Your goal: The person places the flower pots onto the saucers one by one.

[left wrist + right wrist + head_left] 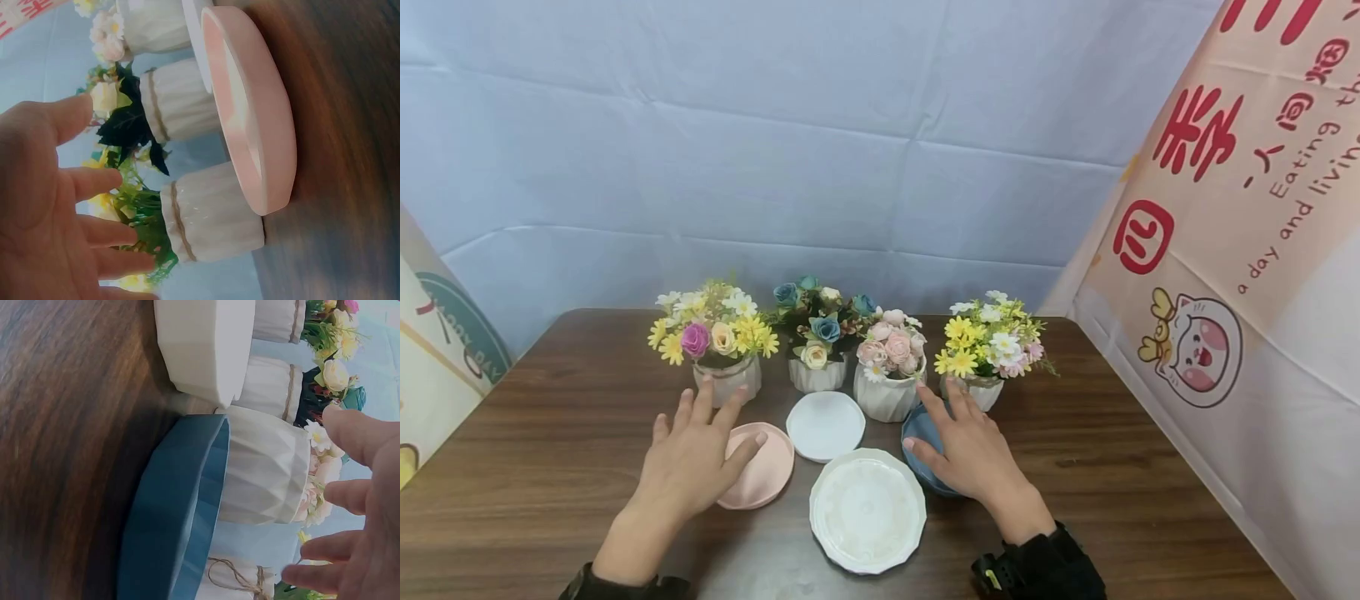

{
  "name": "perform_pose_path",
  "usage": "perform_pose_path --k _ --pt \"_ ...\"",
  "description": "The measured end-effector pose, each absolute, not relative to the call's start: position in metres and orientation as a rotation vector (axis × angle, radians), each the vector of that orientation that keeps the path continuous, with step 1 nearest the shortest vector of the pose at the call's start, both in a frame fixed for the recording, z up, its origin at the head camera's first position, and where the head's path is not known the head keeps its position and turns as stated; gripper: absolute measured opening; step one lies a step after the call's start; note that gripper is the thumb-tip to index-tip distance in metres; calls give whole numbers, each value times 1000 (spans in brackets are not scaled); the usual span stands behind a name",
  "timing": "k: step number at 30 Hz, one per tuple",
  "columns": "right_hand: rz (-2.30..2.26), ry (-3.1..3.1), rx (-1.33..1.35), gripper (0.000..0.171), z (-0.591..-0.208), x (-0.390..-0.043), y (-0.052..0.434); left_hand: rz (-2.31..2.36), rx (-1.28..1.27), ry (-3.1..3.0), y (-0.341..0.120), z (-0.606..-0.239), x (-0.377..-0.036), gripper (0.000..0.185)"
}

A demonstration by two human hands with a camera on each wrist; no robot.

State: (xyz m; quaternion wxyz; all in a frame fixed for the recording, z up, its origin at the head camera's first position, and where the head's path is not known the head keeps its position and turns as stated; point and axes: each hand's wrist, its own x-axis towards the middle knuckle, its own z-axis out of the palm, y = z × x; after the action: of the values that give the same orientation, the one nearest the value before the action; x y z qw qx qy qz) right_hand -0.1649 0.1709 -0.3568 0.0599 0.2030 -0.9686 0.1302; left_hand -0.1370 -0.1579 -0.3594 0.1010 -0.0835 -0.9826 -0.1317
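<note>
Head view: the whole layout is shown, with four flower pots lined along the far edge of the tabletop (pixel 550 467) and four saucers in front of them. The left hand (pixel 688 462) is spread above the pink saucer (pixel 763 471), its thumb over the dish, fingers straight and clamped on nothing. The right hand (pixel 973 454) is likewise spread over the blue saucer (pixel 921 433), most of which is hidden beneath it. A small white saucer (pixel 825 425) and a large white saucer (pixel 867 510) lie between the hands. In the left wrist view a gap is seen between the open fingers (pixel 94 181) and the pink saucer (pixel 262 119). In the right wrist view the blue saucer (pixel 175 512) is seen against a white faceted pot (pixel 262 465), the fingers (pixel 350 494) held apart above it.
</note>
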Motion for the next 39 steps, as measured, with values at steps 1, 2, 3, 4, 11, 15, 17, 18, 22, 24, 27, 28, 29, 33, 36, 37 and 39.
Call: perform_pose_path --k 1,2,3,4,11,15,17,18,22,24,27,28,29,33,36,37,39 --pt "399 -2935 615 67 -356 -165 171 -380 -251 -2886 -158 -359 -137 65" --pt "398 -2939 614 67 -356 -165 170 -371 -258 -2869 -158 -359 -138 63" --pt "394 -2942 613 66 -356 -166 170 -359 -265 -2852 -158 -358 -138 62" --pt "387 -2944 613 64 -356 -166 170 -347 -271 -2838 -159 -358 -138 60" --pt "378 -2958 612 57 -357 -166 169 -320 -283 -2826 -160 -357 -139 55" --pt "364 -2972 607 55 -357 -166 168 -327 -278 -2841 -160 -357 -139 54" --pt "362 -2981 601 55 -356 -166 168 -329 -279 -2845 -160 -358 -140 54" --pt "365 -2984 599 54 -356 -166 168 -330 -279 -2845 -160 -358 -140 54" --pt "397 -2998 605 54 -358 -167 167 -343 -283 -2837 -161 -359 -140 53" --pt "423 -3005 608 53 -359 -167 167 -355 -284 -2832 -162 -359 -140 53" --pt "489 -3013 612 52 -361 -168 165 -386 -281 -2840 -163 -360 -140 52" --pt "513 -3011 615 52 -361 -169 165 -404 -274 -2854 -164 -361 -140 52" --pt "540 -3006 622 51 -362 -169 164 -429 -265 -2871 -165 -362 -140 52" --pt "655 -2971 671 49 -360 -171 158 -556 -205 -2977 -171 -364 -140 52" --pt "753 -2960 710 49 -358 -174 152 -635 -159 -3032 -176 -365 -141 52" --pt "792 -2963 721 49 -357 -174 150 -658 -146 -3039 -177 -365 -142 51" --pt "855 -2970 748 50 -356 -176 146 -697 -115 -3048 -179 -366 -143 51"
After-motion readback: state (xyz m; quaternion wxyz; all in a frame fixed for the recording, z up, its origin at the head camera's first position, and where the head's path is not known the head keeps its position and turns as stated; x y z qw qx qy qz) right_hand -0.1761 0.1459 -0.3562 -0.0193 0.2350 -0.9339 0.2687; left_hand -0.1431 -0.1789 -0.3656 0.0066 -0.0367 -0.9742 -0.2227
